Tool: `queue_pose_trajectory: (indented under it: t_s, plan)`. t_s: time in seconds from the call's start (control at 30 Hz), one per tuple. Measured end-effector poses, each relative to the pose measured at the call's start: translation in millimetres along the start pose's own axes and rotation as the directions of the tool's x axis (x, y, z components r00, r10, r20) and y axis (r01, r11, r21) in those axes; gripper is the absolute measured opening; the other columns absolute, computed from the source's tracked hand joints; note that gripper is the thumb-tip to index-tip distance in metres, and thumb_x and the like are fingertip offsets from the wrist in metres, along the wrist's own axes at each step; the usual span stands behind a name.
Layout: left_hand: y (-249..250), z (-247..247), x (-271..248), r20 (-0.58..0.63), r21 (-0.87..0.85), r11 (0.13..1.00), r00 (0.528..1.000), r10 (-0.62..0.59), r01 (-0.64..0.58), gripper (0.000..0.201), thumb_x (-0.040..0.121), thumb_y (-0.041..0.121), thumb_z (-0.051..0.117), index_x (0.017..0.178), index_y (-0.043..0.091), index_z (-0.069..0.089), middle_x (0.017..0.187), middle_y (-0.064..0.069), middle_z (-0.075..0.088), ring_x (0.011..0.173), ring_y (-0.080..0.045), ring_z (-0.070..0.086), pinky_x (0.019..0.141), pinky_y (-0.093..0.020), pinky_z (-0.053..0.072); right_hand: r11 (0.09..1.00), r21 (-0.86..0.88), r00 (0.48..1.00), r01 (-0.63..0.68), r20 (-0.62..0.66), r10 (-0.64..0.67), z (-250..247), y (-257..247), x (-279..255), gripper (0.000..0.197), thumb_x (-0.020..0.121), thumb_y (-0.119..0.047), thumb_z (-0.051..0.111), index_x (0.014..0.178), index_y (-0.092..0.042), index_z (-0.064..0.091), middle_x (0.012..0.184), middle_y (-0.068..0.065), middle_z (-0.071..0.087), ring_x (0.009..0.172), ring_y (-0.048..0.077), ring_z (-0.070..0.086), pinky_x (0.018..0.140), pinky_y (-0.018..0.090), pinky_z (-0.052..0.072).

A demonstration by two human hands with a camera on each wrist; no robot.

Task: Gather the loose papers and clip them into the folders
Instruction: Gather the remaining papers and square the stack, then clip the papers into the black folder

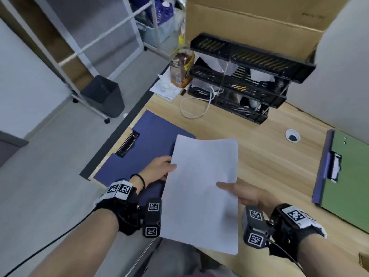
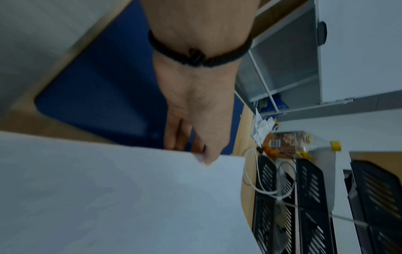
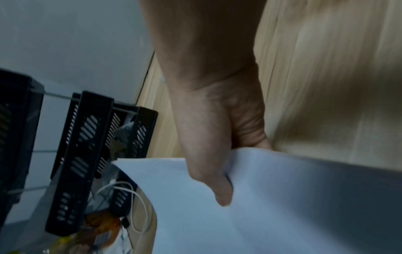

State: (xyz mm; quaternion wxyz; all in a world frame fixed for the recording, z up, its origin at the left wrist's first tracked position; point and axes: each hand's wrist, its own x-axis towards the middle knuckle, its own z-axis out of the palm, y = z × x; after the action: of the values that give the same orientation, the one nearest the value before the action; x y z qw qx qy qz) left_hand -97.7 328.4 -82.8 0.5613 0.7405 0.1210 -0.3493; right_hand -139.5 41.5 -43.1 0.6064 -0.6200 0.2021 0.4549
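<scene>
Fingers [image 1: 173,167] of the left hand [image 1: 157,168] pinch the left edge of the white papers [image 1: 201,188] — thumb on top, the rest underneath, as the left wrist view shows at mid-frame. At the sheets' right edge the right hand [image 1: 242,193] grips the same way, its thumb [image 3: 219,189] pressed on the upper face and its fingers curled below. Held between both hands, the papers sit in the centre of the head view, lifted above the wooden worktop [image 1: 265,148] and partly covering the open blue folder [image 1: 143,148] at centre left, whose black clip [image 1: 128,142] lies near the worktop's left edge. A green folder [image 1: 347,176] lies at the right edge of the frame — well apart from the papers. Toward the top stands a black tiered tray rack [image 1: 247,76], with a white cable [image 1: 196,108] and a bottle [image 1: 180,66] to its left.
</scene>
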Motion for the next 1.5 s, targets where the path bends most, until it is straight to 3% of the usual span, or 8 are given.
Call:
queue_pose_trajectory:
  t_s: [0.1,0.17,0.33,0.7,1.0,1.17,1.3,1.5]
  plan:
    - [-30.8,-36.9,5.4,-0.356,0.262,0.965,0.926,0.126,-0.031,0.024,0.085,0.011,0.065,0.109,0.016,0.066,0.114,-0.005,0.067,0.111,-0.022,0.06,0.097,-0.029,0.042,0.997,-0.074,0.999,0.035,-0.013,-0.036,12.1,2.3,16.1,0.034,0.096,-0.027,0.058,0.127,-0.013,0.054,0.108,0.001,0.073,0.093,0.017,0.073,0.081,0.033,0.059]
    - [-47.4,-58.5,7.6,-0.421,0.486,0.872,0.889,0.178,0.056,0.042,0.08,0.012,0.067,0.121,0.017,0.062,0.133,-0.008,0.056,0.128,-0.025,0.046,0.108,-0.031,0.03,0.993,-0.102,0.997,0.065,-0.044,-0.069,14.9,6.3,23.6,0.046,0.087,-0.038,0.065,0.127,-0.017,0.056,0.116,0.003,0.072,0.103,0.024,0.07,0.094,0.047,0.053]
    - [-61.6,-73.3,9.8,-0.446,0.598,0.761,0.893,0.055,0.252,0.076,0.078,0.028,0.068,0.145,0.028,0.034,0.154,-0.002,0.023,0.14,-0.03,0.019,0.11,-0.045,0.031,0.989,-0.101,0.988,0.106,-0.102,-0.116,10.9,13.9,28.7,0.044,0.084,-0.04,0.064,0.123,-0.019,0.06,0.111,0.0,0.074,0.099,0.024,0.071,0.082,0.042,0.056]
    - [-29.6,-1.8,34.8,-0.341,0.717,0.667,0.937,0.08,0.204,0.103,0.062,0.035,0.083,0.145,0.026,0.024,0.132,-0.008,0.03,0.124,-0.029,0.03,0.1,-0.04,0.035,0.972,0.158,0.91,0.174,-0.402,-0.098,-27.3,59.0,30.9,0.05,0.085,-0.039,0.067,0.127,-0.013,0.058,0.114,0.005,0.072,0.095,0.025,0.072,0.073,0.037,0.057]
    - [6.0,74.5,59.2,-0.217,0.529,0.843,0.976,0.025,0.096,0.053,0.081,0.024,0.06,0.133,0.018,0.048,0.124,-0.013,0.056,0.116,-0.033,0.053,0.096,-0.036,0.045,0.907,0.372,0.843,0.198,-0.537,0.036,-55.0,119.9,-8.5,0.037,0.097,-0.022,0.056,0.128,-0.002,0.054,0.113,0.013,0.069,0.094,0.03,0.067,0.074,0.037,0.053]
    - [33.0,125.6,56.4,-0.005,0.322,0.943,0.997,-0.082,0.079,0.013,0.089,0.017,0.048,0.091,0.025,0.058,0.09,-0.008,0.055,0.074,-0.021,0.048,0.064,-0.025,0.036,0.831,0.482,0.81,0.278,-0.583,0.067,-79.6,167.7,-32.1,0.103,0.039,-0.064,0.088,0.123,-0.011,0.06,0.112,0.006,0.073,0.099,0.029,0.071,0.084,0.042,0.056]
    - [50.2,170.4,52.3,0.097,0.295,0.947,0.982,-0.161,0.126,0.026,0.089,0.018,0.046,0.066,0.017,0.035,0.057,-0.003,0.029,0.048,-0.017,0.027,0.052,-0.027,0.02,0.759,0.57,0.785,0.316,-0.606,0.129,-83.9,177.0,-51.3,0.045,0.09,-0.035,0.063,0.124,-0.006,0.056,0.112,0.007,0.067,0.089,0.025,0.066,0.067,0.032,0.054]
    - [58.8,198.5,48.4,0.179,0.109,0.954,0.938,-0.296,0.28,0.021,0.095,0.031,0.042,0.08,0.018,0.047,0.063,0.002,0.034,0.052,-0.012,0.029,0.051,-0.022,0.027,0.65,0.622,0.696,0.435,-0.691,0.195,-98.4,181.7,-85.1,0.025,0.101,-0.023,0.044,0.121,-0.01,0.053,0.093,0.003,0.067,0.064,0.015,0.07,0.064,0.033,0.044]
